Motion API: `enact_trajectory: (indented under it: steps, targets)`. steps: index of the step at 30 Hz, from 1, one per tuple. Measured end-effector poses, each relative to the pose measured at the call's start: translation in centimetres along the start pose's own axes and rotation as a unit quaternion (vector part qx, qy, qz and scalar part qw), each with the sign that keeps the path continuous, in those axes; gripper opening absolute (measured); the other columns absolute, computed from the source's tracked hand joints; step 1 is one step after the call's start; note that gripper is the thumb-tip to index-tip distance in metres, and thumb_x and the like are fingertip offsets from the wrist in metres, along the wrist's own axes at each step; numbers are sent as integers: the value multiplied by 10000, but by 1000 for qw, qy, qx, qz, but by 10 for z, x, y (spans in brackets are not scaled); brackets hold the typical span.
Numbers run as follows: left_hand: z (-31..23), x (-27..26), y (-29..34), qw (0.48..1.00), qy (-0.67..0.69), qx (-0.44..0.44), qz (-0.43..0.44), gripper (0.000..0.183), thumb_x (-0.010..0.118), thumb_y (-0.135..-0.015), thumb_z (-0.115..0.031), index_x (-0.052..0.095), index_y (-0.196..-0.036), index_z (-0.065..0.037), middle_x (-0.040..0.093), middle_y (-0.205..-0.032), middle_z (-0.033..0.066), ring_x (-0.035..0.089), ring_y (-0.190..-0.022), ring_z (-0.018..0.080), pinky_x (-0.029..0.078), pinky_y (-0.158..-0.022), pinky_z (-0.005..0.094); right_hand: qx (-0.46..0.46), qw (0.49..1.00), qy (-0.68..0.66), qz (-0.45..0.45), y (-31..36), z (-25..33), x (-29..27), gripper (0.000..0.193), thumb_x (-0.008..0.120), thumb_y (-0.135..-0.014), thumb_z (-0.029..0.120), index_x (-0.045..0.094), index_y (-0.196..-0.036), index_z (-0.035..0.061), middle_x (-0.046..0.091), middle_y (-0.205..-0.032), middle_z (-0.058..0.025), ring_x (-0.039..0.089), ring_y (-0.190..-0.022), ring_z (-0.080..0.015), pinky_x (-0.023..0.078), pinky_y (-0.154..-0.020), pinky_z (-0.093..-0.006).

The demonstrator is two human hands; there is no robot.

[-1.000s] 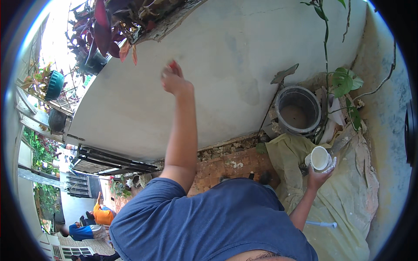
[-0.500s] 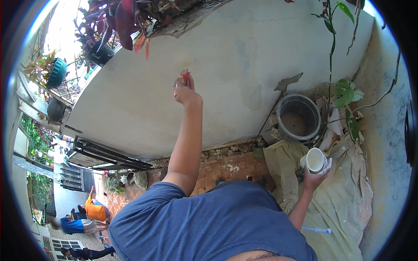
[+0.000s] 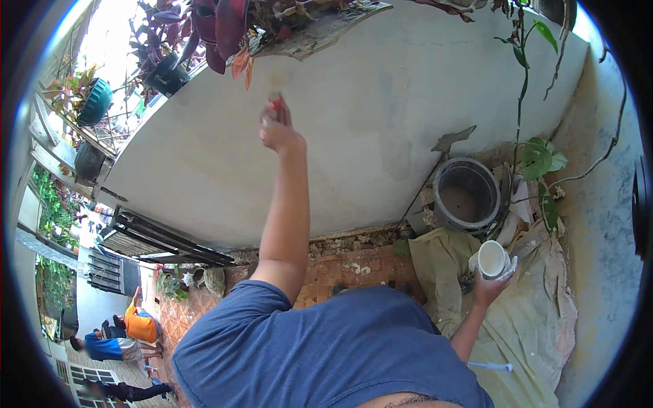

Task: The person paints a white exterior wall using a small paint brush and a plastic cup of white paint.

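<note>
My left hand [image 3: 277, 132] reaches up to the pale plastered wall [image 3: 340, 136]. Its fingers close round a small red tool [image 3: 277, 103] with a paler tip, which is at the wall surface; blur hides its exact kind. Lower right, my right hand [image 3: 491, 289] grips a white cup [image 3: 491, 258] from beneath, its mouth facing up. The cup's outside and the fingers around it are smeared with white. What is in the cup is pale and hard to make out.
A dark bucket [image 3: 466, 194] stands by the wall's foot, near a crumpled yellowish sheet [image 3: 517, 326] and a light-blue rod [image 3: 491, 366]. Purple plants [image 3: 218, 34] overhang the wall; vines [image 3: 522, 88] hang at right. Black metal railings [image 3: 163, 238] and several people [image 3: 139, 326] are at left.
My left hand has moved slightly up and left along the wall with the red tool. The right hand still holds the cup, a little lower in the picture. The view has shifted slightly.
</note>
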State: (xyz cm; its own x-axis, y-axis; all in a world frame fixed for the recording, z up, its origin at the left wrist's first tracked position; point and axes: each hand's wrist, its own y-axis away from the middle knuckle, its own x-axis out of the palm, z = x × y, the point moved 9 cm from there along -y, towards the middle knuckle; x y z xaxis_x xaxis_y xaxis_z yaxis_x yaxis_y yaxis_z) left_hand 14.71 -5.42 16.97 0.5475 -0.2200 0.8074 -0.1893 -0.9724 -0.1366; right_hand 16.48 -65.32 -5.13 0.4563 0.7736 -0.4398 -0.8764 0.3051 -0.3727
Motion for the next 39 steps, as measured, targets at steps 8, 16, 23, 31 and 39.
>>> enact_trajectory:
  steps: [8, 16, 23, 31, 39]
  targets:
    - [39, -43, 20, 989, -62, -83, -108, 153, 427, -871, -71, 514, -910, 49, 605, -915, 132, 621, -831, 218, 550, -763, 276, -35, 999, -1, -2, -1, 6, -4, 1005, 802, -542, 71, 274, -1397, 45, 441, -1308, -180, 433, -1226, -329, 327, -1043, -432]
    - [-44, 61, 8, 992, 55, 65, 97, 176, 406, -869, -56, 504, -920, 81, 601, -986, 176, 623, -906, 251, 539, -830, 301, -24, 1000, -7, -19, 2, 0, -16, 1005, 829, -539, 136, 294, -1384, 37, 452, -1291, -178, 402, -1206, -358, 309, -1022, -455]
    - [65, -90, 28, 991, -19, -62, -113, 115, 465, -844, -22, 511, -867, 80, 615, -885, 167, 634, -823, 261, 576, -739, 325, -33, 999, 20, -29, 9, 7, -21, 1008, 838, -539, 145, 295, -1382, 41, 451, -1289, -181, 404, -1206, -362, 308, -1028, -459]
    - [52, -39, -3, 996, 35, -74, -31, 165, 451, -896, -57, 454, -986, 80, 582, -997, 196, 626, -873, 304, 566, -811, 356, -11, 1000, 18, -12, 0, 15, -22, 1012, 843, -539, 128, 293, -1384, 45, 438, -1296, -180, 416, -1200, -349, 322, -1027, -444]
    - [-13, 26, 10, 988, 107, -1, 114, 175, 432, -892, -44, 463, -979, 105, 582, -1032, 222, 613, -938, 325, 546, -864, 376, -27, 1000, 7, -9, 3, 2, -17, 1023, 852, -533, 129, 290, -1382, 30, 433, -1302, -186, 427, -1193, -345, 334, -1016, -439]
